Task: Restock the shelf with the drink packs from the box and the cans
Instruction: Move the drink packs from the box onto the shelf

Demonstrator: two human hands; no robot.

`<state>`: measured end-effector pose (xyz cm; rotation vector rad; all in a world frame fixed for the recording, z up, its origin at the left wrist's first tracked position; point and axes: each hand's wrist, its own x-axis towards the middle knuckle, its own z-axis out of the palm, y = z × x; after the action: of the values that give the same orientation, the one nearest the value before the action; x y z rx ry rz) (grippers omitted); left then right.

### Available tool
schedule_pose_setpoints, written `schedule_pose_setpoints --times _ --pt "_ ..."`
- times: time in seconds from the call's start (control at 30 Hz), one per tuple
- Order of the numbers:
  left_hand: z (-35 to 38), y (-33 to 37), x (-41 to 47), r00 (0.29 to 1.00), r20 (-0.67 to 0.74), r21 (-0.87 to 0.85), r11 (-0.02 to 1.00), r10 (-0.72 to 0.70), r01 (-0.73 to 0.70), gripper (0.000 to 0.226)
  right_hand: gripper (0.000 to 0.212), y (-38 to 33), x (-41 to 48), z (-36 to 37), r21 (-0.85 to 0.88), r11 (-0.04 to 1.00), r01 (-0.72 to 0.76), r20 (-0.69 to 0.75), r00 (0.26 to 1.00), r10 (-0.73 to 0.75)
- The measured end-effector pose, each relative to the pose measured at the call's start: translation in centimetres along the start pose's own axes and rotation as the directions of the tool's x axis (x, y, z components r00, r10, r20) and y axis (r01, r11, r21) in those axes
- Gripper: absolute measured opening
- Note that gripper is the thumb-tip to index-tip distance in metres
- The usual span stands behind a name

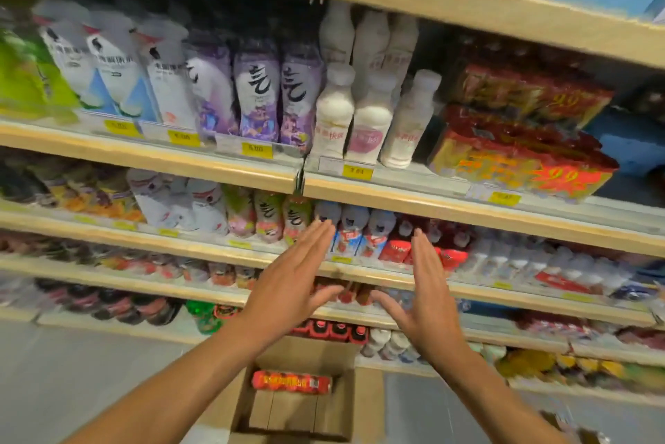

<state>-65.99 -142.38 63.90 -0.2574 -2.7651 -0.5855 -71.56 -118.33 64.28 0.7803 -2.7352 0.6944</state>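
While both hands are raised before the shelves, the left hand [291,285] and the right hand [428,296] hold nothing, fingers straight, palms facing, apart. One red drink pack [291,383] lies against the far wall of the open cardboard box [347,407] below them. Stacked red packs [521,152] sit at the right end of a higher shelf [467,208].

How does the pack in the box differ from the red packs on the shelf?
The pack in the box lies alone, low in view; the packs on the shelf are stacked two high, upper right. The shelf packs bear big orange numbers; the boxed pack shows none plainly. Both are red.
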Motion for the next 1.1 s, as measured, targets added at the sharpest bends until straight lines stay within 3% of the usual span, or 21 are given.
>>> schedule_pose_setpoints --times 0.23,0.43,0.5,0.6,0.67,0.77,0.9,1.1 --pt "9.3 -7.0 -9.1 0.934 0.285 0.031 0.976 -0.214 0.214 0.094 0.094 3.1 -5.9 11.6 0.093 0.996 0.006 0.31 0.95 -0.035" --pt "21.6 -13.2 -15.8 0.73 0.559 0.111 0.908 -0.394 0.405 0.097 0.1 8.9 -10.9 24.6 0.03 0.997 -0.074 0.59 0.806 0.042" --pt "26.1 -15.2 -16.9 0.677 0.603 0.15 0.893 -0.423 0.424 0.094 0.091 10.7 -11.7 28.8 -0.01 0.995 -0.1 0.643 0.761 0.083" --pt "32.3 -17.9 -18.9 0.593 0.654 0.211 0.867 -0.469 0.452 0.092 0.102 13.5 -13.2 34.5 -0.053 0.99 -0.129 0.647 0.751 0.133" --pt "37.1 -19.8 -20.5 0.547 0.688 0.244 0.862 -0.477 0.445 0.091 0.093 16.1 -15.3 38.9 -0.023 0.98 -0.2 0.706 0.691 0.157" --pt "45.2 -22.9 -22.8 0.505 0.713 0.297 0.862 -0.486 0.41 0.09 0.094 20.4 -18.2 47.1 -0.06 0.96 -0.274 0.774 0.595 0.219" --pt "52.8 -26.4 -24.3 0.533 0.681 0.32 0.859 -0.502 0.4 0.089 0.098 24.6 -21.2 55.7 -0.242 0.921 -0.305 0.835 0.419 0.358" --pt "63.9 -31.7 -27.1 0.501 0.697 0.383 0.857 -0.513 0.346 0.09 0.095 29.5 -24.6 67.1 -0.333 0.908 -0.256 0.818 0.401 0.413"
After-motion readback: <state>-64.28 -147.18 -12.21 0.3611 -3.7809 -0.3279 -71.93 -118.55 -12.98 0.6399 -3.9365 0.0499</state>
